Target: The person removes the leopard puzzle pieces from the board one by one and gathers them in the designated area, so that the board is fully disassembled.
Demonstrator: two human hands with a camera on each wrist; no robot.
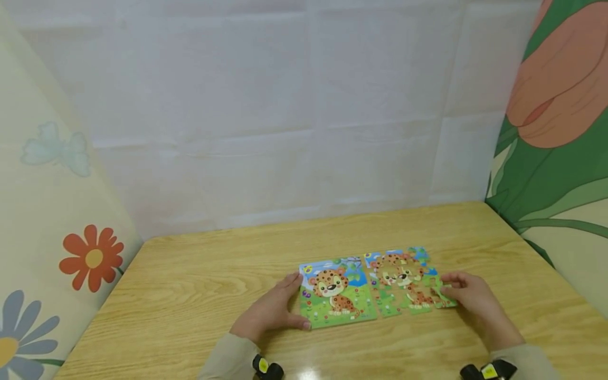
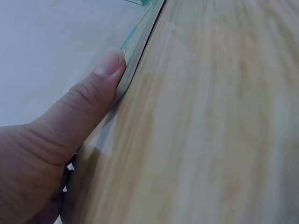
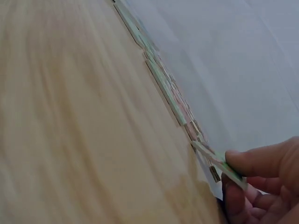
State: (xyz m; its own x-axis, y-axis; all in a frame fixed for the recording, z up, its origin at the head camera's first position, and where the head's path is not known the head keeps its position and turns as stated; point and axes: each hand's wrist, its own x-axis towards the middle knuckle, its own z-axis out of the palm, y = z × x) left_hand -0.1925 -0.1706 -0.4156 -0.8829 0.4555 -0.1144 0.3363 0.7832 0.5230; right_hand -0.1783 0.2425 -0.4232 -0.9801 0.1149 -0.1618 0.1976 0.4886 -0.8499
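Note:
A square picture board (image 1: 332,295) showing a spotted cub on grass lies flat on the table. My left hand (image 1: 273,306) rests at its left side, fingertips by the upper part of that edge. The thumb (image 2: 88,95) lies straight against the board's near corner. Right beside the board, a partly joined jigsaw puzzle (image 1: 394,279) of the same cub has gaps between its pieces. At its right end my right hand (image 1: 472,295) pinches a green puzzle piece (image 3: 219,163) between thumb and finger. That piece is tilted, one end close to the neighbouring pieces.
The wood-grain table (image 1: 199,279) extends around the board and puzzle. A white cloth backdrop (image 1: 285,116) hangs behind its far edge. Panels with painted flowers stand at the left (image 1: 90,258) and right (image 1: 560,79). Both wrists carry black strapped devices.

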